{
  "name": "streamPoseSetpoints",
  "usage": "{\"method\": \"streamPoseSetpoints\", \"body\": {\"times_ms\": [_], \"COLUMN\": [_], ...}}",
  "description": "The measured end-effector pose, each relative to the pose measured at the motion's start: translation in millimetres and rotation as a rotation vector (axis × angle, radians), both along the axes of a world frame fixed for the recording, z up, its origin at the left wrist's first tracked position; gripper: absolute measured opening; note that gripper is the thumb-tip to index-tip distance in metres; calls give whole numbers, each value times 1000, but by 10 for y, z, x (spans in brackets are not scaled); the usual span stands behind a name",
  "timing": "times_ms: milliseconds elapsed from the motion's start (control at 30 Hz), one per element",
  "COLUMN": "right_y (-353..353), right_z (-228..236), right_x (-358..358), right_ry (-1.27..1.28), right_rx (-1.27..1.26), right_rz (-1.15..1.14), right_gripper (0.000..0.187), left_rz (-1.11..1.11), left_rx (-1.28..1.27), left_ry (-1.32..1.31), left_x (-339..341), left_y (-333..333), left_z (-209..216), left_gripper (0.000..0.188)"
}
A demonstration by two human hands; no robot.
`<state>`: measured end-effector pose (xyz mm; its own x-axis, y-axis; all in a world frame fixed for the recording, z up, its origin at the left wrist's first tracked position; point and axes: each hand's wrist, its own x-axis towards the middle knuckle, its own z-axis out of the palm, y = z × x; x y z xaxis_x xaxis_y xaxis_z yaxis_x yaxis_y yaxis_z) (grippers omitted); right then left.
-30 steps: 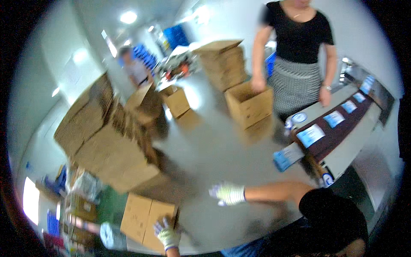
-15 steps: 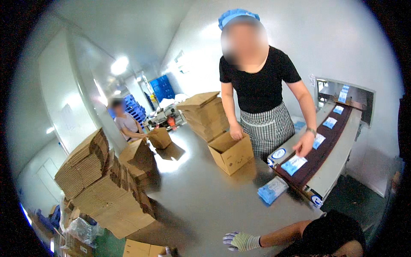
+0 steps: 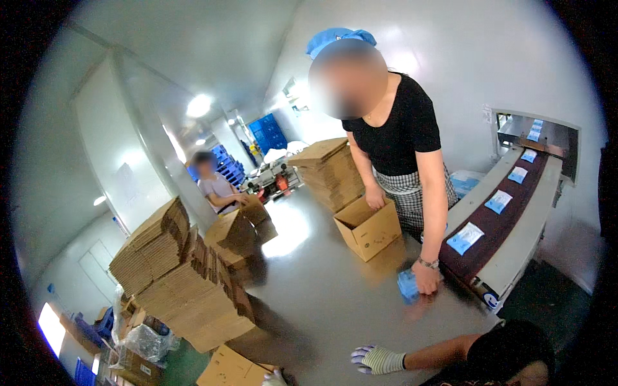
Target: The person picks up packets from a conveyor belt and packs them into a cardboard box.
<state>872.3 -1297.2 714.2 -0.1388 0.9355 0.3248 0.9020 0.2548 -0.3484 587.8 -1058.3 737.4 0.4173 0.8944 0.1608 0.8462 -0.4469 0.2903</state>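
Note:
In a striped glove with pale purple fingertips, my right hand (image 3: 378, 359) lies on the metal table (image 3: 309, 309), palm down and fingers stretched, holding nothing. At the lower edge my left hand (image 3: 275, 378), also gloved, shows only in part, its fingers at the rim of a cardboard box (image 3: 233, 369); most of that hand is out of the picture. Across the table a person in a blue cap grips blue-and-white packets (image 3: 407, 286) on the tabletop with one hand (image 3: 426, 278). That person's other hand (image 3: 374, 197) rests at an open cardboard box (image 3: 370, 233).
A conveyor belt (image 3: 479, 254) on the right carries several packets. Tall stacks of flattened cartons (image 3: 193, 302) stand at the left, with another stack (image 3: 328, 174) farther back. A second person (image 3: 219, 186) works at boxes at the far left.
The co-worker's hand has moved from the belt down onto the packets on the table. My view has shifted slightly, showing more of my left hand; my right hand stays flat on the table.

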Motion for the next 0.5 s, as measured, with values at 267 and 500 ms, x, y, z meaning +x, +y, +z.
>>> {"method": "streamPoseSetpoints", "body": {"times_ms": [267,500], "right_y": [-292,-555], "right_z": [0,447], "right_x": [128,567], "right_ry": [-15,612], "right_rx": [-41,-236], "right_rz": [-44,-122], "right_gripper": [48,63], "left_rz": [13,188], "left_rx": [641,231], "left_ry": [486,-944], "left_x": [37,354], "left_y": [-1127,-2277], "left_z": [853,2298], "left_gripper": [35,29]}}
